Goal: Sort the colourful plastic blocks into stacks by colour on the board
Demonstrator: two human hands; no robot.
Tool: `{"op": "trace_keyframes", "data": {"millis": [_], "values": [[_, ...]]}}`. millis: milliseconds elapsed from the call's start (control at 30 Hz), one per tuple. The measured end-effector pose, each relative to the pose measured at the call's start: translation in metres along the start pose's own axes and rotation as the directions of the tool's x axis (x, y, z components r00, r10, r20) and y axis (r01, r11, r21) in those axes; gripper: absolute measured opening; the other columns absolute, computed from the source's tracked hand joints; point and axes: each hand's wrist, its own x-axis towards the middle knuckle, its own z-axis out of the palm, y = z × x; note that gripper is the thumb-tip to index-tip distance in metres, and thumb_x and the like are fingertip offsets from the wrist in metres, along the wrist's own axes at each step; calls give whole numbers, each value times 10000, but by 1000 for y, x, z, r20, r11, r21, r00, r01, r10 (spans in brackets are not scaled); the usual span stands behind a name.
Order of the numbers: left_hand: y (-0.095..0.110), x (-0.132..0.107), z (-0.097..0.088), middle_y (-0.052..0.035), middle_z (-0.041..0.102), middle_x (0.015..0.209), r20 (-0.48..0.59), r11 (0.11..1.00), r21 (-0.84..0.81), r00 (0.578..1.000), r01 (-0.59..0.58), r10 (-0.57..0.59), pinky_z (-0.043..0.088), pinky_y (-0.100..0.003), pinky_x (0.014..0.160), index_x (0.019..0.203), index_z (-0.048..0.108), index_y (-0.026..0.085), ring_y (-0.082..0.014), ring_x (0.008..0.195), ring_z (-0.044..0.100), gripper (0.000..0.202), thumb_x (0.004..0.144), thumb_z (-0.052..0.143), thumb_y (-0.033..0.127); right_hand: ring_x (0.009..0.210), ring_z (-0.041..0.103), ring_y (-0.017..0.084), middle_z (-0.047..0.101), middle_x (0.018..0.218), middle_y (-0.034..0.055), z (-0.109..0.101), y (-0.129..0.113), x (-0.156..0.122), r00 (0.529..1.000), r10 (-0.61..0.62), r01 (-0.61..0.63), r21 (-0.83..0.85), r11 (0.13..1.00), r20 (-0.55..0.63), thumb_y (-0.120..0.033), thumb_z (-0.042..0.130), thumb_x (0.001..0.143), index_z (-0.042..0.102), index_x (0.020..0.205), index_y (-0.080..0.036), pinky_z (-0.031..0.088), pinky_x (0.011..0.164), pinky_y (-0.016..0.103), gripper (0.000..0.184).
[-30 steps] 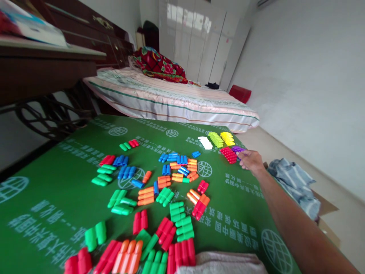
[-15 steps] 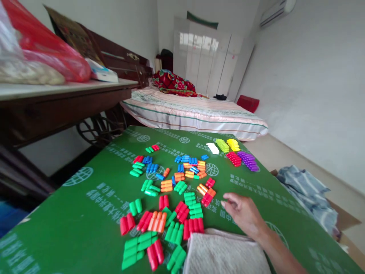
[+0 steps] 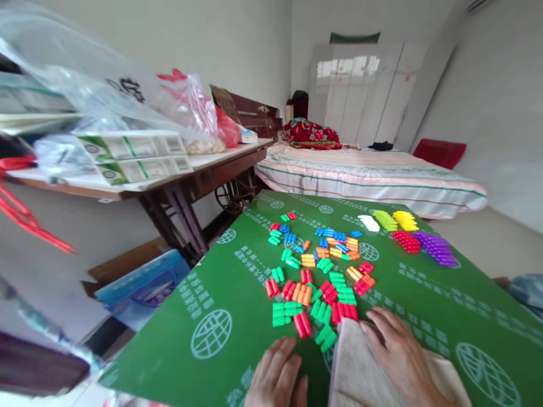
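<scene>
My right hand (image 3: 401,353) lies over a folded greyish cloth (image 3: 352,367), its fingers stretched forward and the thumb apart. It touches the cloth; whether it pinches any of it I cannot tell. My left hand (image 3: 278,376) is at the table's near side, left of the cloth, fingers slightly bent and the thumb apart, holding nothing I can see. Just beyond both hands lie small round-ended plastic pieces in joined rows: red pieces (image 3: 302,325), green pieces (image 3: 326,337) and orange pieces (image 3: 301,294). Blue pieces (image 3: 290,238) are scattered farther back.
Sorted rows stand at the table's far right: white (image 3: 369,223), light green (image 3: 385,220), yellow (image 3: 406,221), red (image 3: 406,242) and purple (image 3: 436,249). Left of the green table (image 3: 169,356), a sewing-machine table (image 3: 139,186) bears bags and boxes. A bed (image 3: 373,175) is behind.
The view has swung left. My left hand has come into view at the near side. My right hand has moved from above the bare table right of the pieces back onto the cloth.
</scene>
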Motion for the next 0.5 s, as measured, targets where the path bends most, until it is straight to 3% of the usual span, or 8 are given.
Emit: {"op": "trace_keyframes", "data": {"millis": [133,200,267,333,367,433,500], "values": [[4,17,0,-87,599,1279,107,991,53,986,124,-130,571,-320,920,1156,594,187,-224,1195,560,316,847,540,226,973,663,300,721,1031,129,5,4,-4,998,-64,64,-8,998,1,-418,449,924,717,974,-199,504,901,469,351],[8,29,4,-84,539,1361,202,976,51,955,212,-218,569,-398,937,1239,560,206,-270,1249,518,443,797,540,192,954,662,290,726,1005,122,5,5,-3,996,-90,90,-19,996,-14,-421,444,935,715,960,-193,496,897,455,356],[10,42,9,-58,423,1463,371,939,34,868,343,-331,488,-486,1040,1318,503,235,-301,1357,386,583,742,545,163,938,659,279,730,985,116,6,5,-2,992,-121,120,-35,992,-40,-433,428,949,714,941,-185,490,891,440,378],[11,53,16,-39,287,1533,527,900,15,761,437,-378,368,-538,1128,1390,416,250,-303,1423,246,671,737,548,170,924,656,271,732,968,117,6,5,-2,986,-150,146,-61,987,-65,-441,405,962,714,920,-174,488,879,426,410],[11,57,18,-34,239,1549,573,888,-2,728,459,-375,313,-556,1154,1409,385,252,-299,1437,201,676,756,551,198,916,655,266,732,962,117,6,4,-1,984,-162,157,-76,985,-72,-439,396,967,714,910,-171,487,873,419,420],[9,61,22,-30,209,1556,608,882,-39,711,470,-353,239,-581,1177,1403,394,254,-292,1447,165,621,804,557,283,905,652,257,732,954,115,4,3,0,982,-174,167,-97,981,-76,-429,386,973,715,898,-172,487,863,406,424],[7,61,22,-30,247,1546,600,885,-49,722,464,-345,211,-585,1186,1361,452,254,-280,1446,181,547,834,557,355,893,651,247,730,950,110,2,2,1,981,-181,174,-103,979,-71,-413,383,976,715,891,-171,488,854,395,419]]}}
